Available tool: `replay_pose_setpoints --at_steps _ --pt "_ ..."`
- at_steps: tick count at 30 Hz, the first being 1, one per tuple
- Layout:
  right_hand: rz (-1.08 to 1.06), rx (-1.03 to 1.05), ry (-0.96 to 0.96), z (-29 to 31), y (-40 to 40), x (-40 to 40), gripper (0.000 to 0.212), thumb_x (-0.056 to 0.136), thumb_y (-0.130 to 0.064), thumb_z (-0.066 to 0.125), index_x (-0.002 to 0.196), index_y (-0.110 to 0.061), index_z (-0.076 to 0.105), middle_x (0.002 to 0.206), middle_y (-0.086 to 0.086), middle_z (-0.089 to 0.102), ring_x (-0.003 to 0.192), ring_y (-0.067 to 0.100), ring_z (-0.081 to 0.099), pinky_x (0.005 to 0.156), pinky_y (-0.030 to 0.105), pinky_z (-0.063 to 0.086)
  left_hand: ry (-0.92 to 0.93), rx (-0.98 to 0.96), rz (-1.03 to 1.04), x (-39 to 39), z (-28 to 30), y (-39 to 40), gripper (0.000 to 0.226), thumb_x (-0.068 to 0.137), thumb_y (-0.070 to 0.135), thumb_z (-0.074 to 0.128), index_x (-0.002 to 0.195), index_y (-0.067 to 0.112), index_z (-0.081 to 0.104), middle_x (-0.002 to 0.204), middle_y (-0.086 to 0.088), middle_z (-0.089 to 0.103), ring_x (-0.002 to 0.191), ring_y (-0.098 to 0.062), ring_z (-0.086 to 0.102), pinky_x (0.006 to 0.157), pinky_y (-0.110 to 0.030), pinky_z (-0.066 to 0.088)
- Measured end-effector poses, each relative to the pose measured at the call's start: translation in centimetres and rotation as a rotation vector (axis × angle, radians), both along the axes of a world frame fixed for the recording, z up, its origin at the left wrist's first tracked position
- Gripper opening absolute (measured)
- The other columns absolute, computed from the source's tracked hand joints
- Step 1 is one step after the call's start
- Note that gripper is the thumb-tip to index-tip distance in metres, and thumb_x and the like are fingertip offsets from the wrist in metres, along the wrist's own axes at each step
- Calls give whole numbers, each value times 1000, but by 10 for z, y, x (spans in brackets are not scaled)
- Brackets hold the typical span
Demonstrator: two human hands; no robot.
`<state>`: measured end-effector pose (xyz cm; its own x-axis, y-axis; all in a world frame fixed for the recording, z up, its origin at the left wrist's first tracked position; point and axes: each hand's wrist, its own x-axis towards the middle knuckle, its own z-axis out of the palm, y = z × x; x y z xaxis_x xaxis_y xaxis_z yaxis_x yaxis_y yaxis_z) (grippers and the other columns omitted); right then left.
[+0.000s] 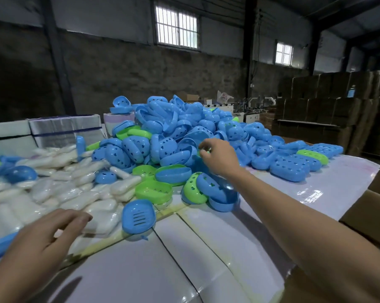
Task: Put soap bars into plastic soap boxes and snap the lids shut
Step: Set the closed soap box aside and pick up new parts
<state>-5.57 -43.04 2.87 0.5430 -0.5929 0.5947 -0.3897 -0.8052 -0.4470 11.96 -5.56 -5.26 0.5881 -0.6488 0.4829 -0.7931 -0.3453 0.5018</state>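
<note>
Soap boxes [184, 136] heaped, no legible text; R hand [217, 157] atop.

The right hand [217, 156] covers whatever its fingertips pinch in the soap box pile [184, 136], so its grip is unclear. The left hand's [44, 239] forearm runs off the bottom edge.

Glossy white sheet-covered table [206, 248]: heap of blue and green plastic soap boxes [184, 136] twelve o'clock; wrapped white soap bars [60, 186] nine o'clock.
</note>
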Motion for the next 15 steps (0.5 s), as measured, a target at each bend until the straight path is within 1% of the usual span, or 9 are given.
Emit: replay_pose_setpoints --at_steps 2,4,5,6,7,9,11,13,15 --pt "208 86 -32 4 49 30 20 89 -22 59 103 -23 74 98 -2 73 89 19 65 78 33 53 -12 -80 17 -29 20 -4 35 88 71 47 104 48 69 103 29 68 90 11 62 63 -8 45" --pt "407 159 22 6 96 59 17 90 -25 63 102 -23 75 95 -1 73 88 18 64 77 30 51 2 -93 -17 -44 29 -6 9 89 51 64 92 46 71 96 28 68 90 8 62 65 -13 46" --pt "494 190 56 6 119 72 16 89 -27 65 101 -23 76 93 -1 72 87 16 64 74 28 49 36 -70 -11 -47 31 -5 9 92 38 70 84 41 72 93 25 68 91 6 62 65 -16 46" --pt "567 214 81 6 140 85 15 89 -27 66 99 -23 76 91 -1 72 85 15 64 72 26 47 14 -44 5 -46 30 -6 19 92 26 72 77 38 72 88 21 69 91 4 62 65 -16 45" --pt "628 231 96 4 159 96 13 88 -26 67 96 -23 76 89 -1 72 84 15 64 72 26 47 6 -33 18 -45 30 -5 22 91 20 71 77 36 71 85 18 69 91 3 62 65 -13 44" --pt "715 263 83 -4 189 113 9 87 -22 67 92 -24 75 87 3 73 81 17 65 75 29 50 -17 -19 52 -44 32 -4 20 90 15 71 81 32 71 84 15 68 88 2 61 68 -10 42" --pt "725 289 11 -21 206 121 13 85 -19 66 90 -25 75 80 -2 71 76 12 64 75 29 50 -22 -8 91 -42 34 -3 13 90 15 70 85 27 73 84 14 66 86 0 60 72 -10 40" --pt "709 250 -3 -40 214 123 19 83 -16 62 91 -27 75 79 -7 71 77 8 64 76 28 50 -37 45 124 -41 35 0 12 90 20 67 84 29 71 84 14 62 86 -5 58 76 -19 42" --pt "742 212 50 -53 216 123 21 81 -15 61 88 -29 74 78 -7 72 75 9 64 74 28 51 -40 113 152 -40 38 2 22 90 27 61 72 39 63 84 16 57 87 -8 54 77 -29 43"
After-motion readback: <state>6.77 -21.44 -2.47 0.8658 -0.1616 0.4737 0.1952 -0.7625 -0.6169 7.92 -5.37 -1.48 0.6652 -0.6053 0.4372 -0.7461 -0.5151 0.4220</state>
